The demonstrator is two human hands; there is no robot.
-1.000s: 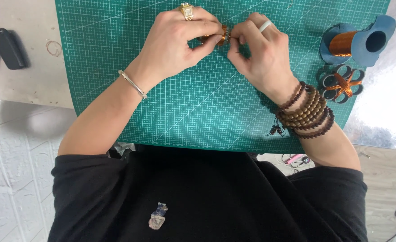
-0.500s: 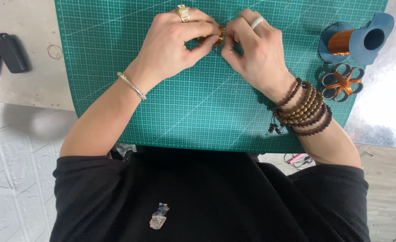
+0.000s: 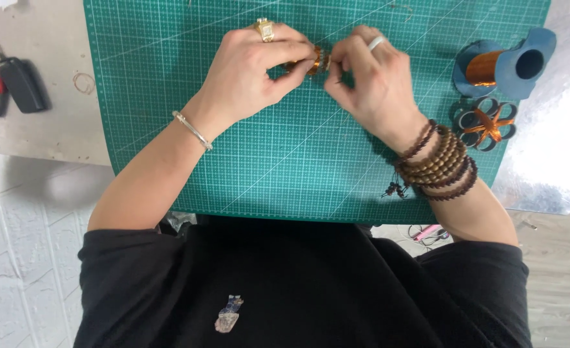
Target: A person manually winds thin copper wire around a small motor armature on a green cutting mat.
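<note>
Coil (image 3: pixel 316 61) partly wound, pinched between left hand (image 3: pixel 253 71) and right hand (image 3: pixel 372 80) fingertips over green mat (image 3: pixel 285 161); wire spool (image 3: pixel 501 64) far right.

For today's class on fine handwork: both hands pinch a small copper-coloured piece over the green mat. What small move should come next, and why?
Probably a slight turn of the small copper-wound piece by the left hand while the right hand steadies it: both hands' fingertips already grip it just above the cutting mat, so only a tiny adjustment seems needed.

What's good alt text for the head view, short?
Seen from above, a person's left hand and right hand pinch a small copper-coloured coil between them over a green cutting mat. A blue spool of copper wire lies to the right, car keys to the left.
</note>
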